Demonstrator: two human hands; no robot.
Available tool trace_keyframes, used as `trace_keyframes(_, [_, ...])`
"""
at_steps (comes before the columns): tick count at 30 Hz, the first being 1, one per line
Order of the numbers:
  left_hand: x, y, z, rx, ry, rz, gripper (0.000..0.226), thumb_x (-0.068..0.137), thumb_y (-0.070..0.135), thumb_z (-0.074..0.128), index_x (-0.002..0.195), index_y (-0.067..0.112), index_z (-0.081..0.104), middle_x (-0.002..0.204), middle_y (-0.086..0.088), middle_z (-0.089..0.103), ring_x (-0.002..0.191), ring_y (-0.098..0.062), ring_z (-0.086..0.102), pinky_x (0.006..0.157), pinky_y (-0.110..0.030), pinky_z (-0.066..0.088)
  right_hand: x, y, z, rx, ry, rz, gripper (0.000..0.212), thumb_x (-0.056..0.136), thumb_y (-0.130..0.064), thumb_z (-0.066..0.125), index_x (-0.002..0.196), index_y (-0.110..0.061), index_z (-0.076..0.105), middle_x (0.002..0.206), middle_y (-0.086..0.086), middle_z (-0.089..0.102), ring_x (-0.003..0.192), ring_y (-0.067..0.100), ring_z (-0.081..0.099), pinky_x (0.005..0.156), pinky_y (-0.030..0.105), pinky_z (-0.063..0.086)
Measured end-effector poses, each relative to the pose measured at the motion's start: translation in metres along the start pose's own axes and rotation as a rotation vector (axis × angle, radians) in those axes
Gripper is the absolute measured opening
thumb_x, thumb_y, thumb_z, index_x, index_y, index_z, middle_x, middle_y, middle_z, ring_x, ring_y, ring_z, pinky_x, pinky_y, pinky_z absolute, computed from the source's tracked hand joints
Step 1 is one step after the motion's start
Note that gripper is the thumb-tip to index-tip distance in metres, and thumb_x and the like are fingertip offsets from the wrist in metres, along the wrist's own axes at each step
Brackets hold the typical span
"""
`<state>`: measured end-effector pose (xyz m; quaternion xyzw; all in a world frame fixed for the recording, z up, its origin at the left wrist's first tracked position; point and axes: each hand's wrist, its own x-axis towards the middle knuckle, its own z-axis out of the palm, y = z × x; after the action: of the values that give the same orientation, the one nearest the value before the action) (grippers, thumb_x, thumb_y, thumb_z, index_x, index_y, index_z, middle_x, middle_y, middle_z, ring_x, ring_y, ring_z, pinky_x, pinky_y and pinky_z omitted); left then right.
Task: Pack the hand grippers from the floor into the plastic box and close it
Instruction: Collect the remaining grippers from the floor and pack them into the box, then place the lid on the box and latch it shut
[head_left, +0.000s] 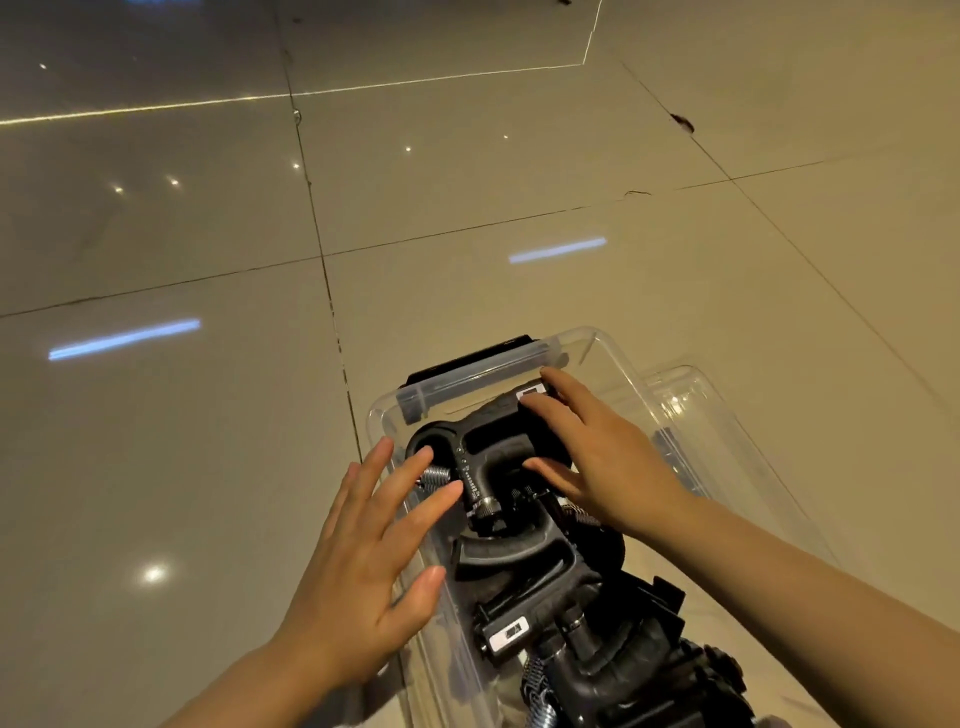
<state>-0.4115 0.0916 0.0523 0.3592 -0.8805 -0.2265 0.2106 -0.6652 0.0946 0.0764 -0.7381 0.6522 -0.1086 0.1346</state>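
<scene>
Looking down from the head camera, a clear plastic box sits on the tiled floor, running from the near right of the scene toward the middle, with black hand grippers packed inside it along its length. The left hand hovers over the box's left wall with its fingers spread and straight, the fingertips reaching over a metal spring of the farthest gripper; whether they touch it cannot be told. The right hand lies flat on the far gripper, fingers loosely extended and slightly apart, the thumb resting by the gripper's handle and the fingertips near a small white label at the far end. Neither hand curls around anything. At the far end of the box a clear latch flap with a dark edge stands up. A second clear plastic piece, probably the lid, lies just beside the box on its right, partly under the right forearm. Nearer the camera, another gripper with a white counter window and coiled springs fills the near part of the box. The glossy floor reflects ceiling lights.
</scene>
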Motion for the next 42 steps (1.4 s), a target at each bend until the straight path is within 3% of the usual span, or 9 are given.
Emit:
trace_keyframes(4, [-0.002, 0.004, -0.003, 0.027, 0.018, -0.020, 0.053, 0.087, 0.038, 0.037, 0.140, 0.035, 0.032, 0.153, 0.008, 0.018, 0.144, -0.021, 0.005, 0.111, -0.048, 0.012, -0.002, -0.010, -0.016, -0.092, -0.052, -0.036, 0.067, 0.083, -0.047, 0.063, 0.140, -0.022, 0.038, 0.154, 0.008, 0.021, 0.133, 0.027, 0.037, 0.102, 0.039, 0.041])
trace_keyframes(8, [-0.015, 0.037, -0.002, -0.082, 0.045, -0.177, 0.054, 0.086, 0.033, 0.037, 0.140, 0.033, 0.037, 0.155, 0.010, 0.015, 0.144, -0.016, -0.001, 0.113, -0.050, 0.016, -0.027, 0.005, -0.062, -0.101, 0.301, -0.029, 0.052, 0.085, -0.047, 0.054, 0.124, -0.013, 0.054, 0.136, 0.009, 0.048, 0.126, 0.023, 0.042, 0.102, 0.030, 0.033])
trace_keyframes(13, [-0.060, 0.080, 0.023, 0.108, -0.068, 0.209, 0.052, 0.078, 0.044, 0.053, 0.128, 0.033, 0.051, 0.146, 0.001, 0.040, 0.137, -0.022, 0.031, 0.103, -0.066, 0.015, -0.106, 0.017, -0.054, 0.226, 0.133, 0.289, 0.064, 0.081, -0.061, 0.049, 0.138, -0.038, 0.033, 0.142, -0.021, 0.032, 0.131, 0.000, 0.031, 0.104, 0.024, 0.027])
trace_keyframes(19, [-0.056, 0.075, 0.028, 0.098, -0.100, 0.210, 0.060, 0.072, 0.025, 0.045, 0.132, 0.029, 0.048, 0.147, -0.003, 0.036, 0.139, -0.024, 0.027, 0.106, -0.067, 0.003, -0.125, 0.020, -0.028, 0.371, 0.047, 0.383, 0.069, 0.094, 0.000, 0.046, 0.141, -0.041, 0.017, 0.151, -0.011, 0.028, 0.137, 0.003, 0.028, 0.113, 0.029, 0.028])
trace_keyframes(24, [-0.035, 0.057, 0.010, 0.095, -0.161, 0.206, 0.056, 0.080, 0.027, 0.042, 0.135, 0.032, 0.046, 0.151, 0.001, 0.030, 0.141, -0.020, 0.020, 0.107, -0.065, -0.003, -0.095, 0.021, -0.029, 0.416, 0.052, 0.387, 0.070, 0.093, 0.005, 0.044, 0.144, -0.036, 0.019, 0.150, -0.011, 0.028, 0.138, 0.003, 0.026, 0.114, 0.031, 0.027])
trace_keyframes(30, [0.012, 0.007, -0.011, 0.154, -0.187, 0.180, 0.055, 0.082, 0.026, 0.036, 0.137, 0.033, 0.040, 0.150, -0.001, 0.031, 0.140, -0.020, 0.021, 0.110, -0.058, -0.010, -0.024, 0.027, -0.026, 0.435, 0.047, 0.397, 0.070, 0.092, 0.008, 0.039, 0.149, -0.026, 0.018, 0.154, -0.005, 0.024, 0.139, 0.010, 0.026, 0.100, 0.013, 0.029])
trace_keyframes(37, [0.035, -0.002, -0.026, 0.261, -0.199, 0.019, 0.056, 0.084, 0.033, 0.030, 0.139, 0.033, 0.035, 0.152, 0.000, 0.027, 0.140, -0.016, 0.019, 0.112, -0.056, -0.004, 0.000, 0.037, -0.029, 0.750, 0.207, 0.419, 0.042, 0.101, -0.029, 0.037, 0.143, -0.029, 0.032, 0.143, -0.005, 0.044, 0.129, 0.006, 0.040, 0.104, 0.024, 0.032])
trace_keyframes(40, [0.030, 0.035, -0.018, 0.164, -0.127, -0.087, 0.054, 0.089, 0.050, 0.031, 0.140, 0.036, 0.032, 0.155, 0.007, 0.014, 0.141, -0.009, 0.012, 0.114, -0.053, -0.005, -0.035, 0.061, -0.019, 0.661, 0.266, 0.445, 0.038, 0.102, -0.033, 0.032, 0.139, -0.029, 0.038, 0.134, -0.009, 0.050, 0.121, 0.004, 0.046, 0.101, 0.025, 0.037])
trace_keyframes(42, [0.025, 0.059, -0.004, 0.146, -0.157, -0.011, 0.054, 0.090, 0.053, 0.032, 0.139, 0.033, 0.038, 0.154, 0.005, 0.019, 0.141, -0.012, 0.017, 0.113, -0.054, 0.001, -0.070, 0.077, 0.008, 0.551, 0.268, 0.560, 0.038, 0.101, -0.033, 0.036, 0.138, -0.025, 0.040, 0.135, -0.006, 0.049, 0.123, 0.010, 0.047, 0.103, 0.032, 0.040])
